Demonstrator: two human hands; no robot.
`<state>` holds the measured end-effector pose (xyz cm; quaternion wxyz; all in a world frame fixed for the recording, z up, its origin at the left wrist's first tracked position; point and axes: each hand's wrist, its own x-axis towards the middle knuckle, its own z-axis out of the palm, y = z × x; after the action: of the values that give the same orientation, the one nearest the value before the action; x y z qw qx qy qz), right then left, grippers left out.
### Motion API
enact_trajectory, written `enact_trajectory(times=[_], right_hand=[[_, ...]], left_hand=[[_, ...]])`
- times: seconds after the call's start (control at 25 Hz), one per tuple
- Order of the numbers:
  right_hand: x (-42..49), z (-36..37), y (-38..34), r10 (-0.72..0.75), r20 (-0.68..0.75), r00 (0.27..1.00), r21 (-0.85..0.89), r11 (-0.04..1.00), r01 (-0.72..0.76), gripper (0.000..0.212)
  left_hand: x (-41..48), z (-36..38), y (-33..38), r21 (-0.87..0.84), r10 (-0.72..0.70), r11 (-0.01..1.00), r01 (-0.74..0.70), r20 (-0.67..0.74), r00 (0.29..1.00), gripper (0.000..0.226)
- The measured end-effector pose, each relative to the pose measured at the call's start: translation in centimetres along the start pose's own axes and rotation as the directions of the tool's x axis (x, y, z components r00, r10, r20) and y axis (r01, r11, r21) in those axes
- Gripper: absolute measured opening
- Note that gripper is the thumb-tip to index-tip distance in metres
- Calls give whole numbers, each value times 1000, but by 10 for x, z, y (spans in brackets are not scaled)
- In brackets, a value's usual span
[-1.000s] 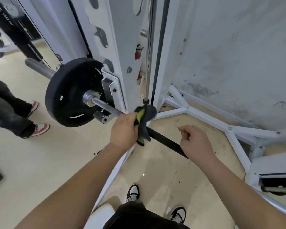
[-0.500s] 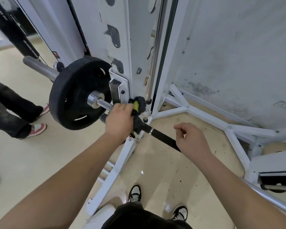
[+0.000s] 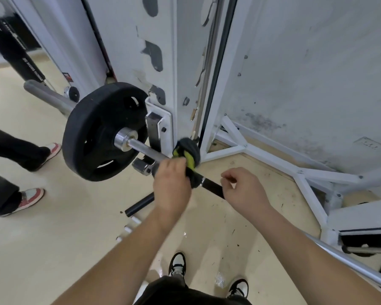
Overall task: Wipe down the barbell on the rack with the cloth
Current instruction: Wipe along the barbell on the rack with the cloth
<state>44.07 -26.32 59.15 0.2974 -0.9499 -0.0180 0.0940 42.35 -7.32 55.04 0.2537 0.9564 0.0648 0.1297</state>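
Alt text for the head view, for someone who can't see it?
The left hand grips a dark and yellow cloth on the barbell beside a black weight plate; the right hand hovers loosely curled over it.

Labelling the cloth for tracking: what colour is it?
The cloth is dark grey with a yellow-green patch, gripped on the bar by the left hand. Head view.
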Motion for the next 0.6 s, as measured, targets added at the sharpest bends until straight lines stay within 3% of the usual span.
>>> enact_trajectory(times=[0.04,0.12,0.16,0.24,0.32,0.36,0.48,0.52,0.56,0.6], right_hand=[[1,2,-3,8,8,1000,-20,1000,-8,17],[4,-1,-5,41,30,999,-56,998,-40,15],[4,-3,-3,46,44,998,-68,997,-43,15],[-2,-10,4,52,30,998,-69,996,-49,16],[-10,-17,12,78,-35,996,-13,997,-78,16],[-15,-20,16,96,-75,993,17,995,-95,16],[-36,-30,31,130,-200,971,72,990,-118,25],[-44,-35,38,152,-235,960,103,986,-130,27],[-53,-40,45,174,-263,949,142,980,-140,28],[-61,-44,50,195,-285,939,188,971,-145,27]], left_hand=[[-14,6,13,-12,135,991,-135,28,990,34],[-21,9,15,-30,413,911,-412,86,907,37],[-9,5,6,2,434,899,-437,123,893,34],[19,-3,-4,37,176,983,-181,99,979,19],[23,-1,15,9,-95,995,94,70,993,9],[11,5,33,7,-80,997,80,93,992,11],[-52,23,73,-211,328,933,-292,163,931,32],[-64,22,80,-318,390,894,-316,205,898,34],[-72,17,87,-414,363,880,-231,276,890,32],[-77,7,94,-506,251,863,-15,402,880,26]])
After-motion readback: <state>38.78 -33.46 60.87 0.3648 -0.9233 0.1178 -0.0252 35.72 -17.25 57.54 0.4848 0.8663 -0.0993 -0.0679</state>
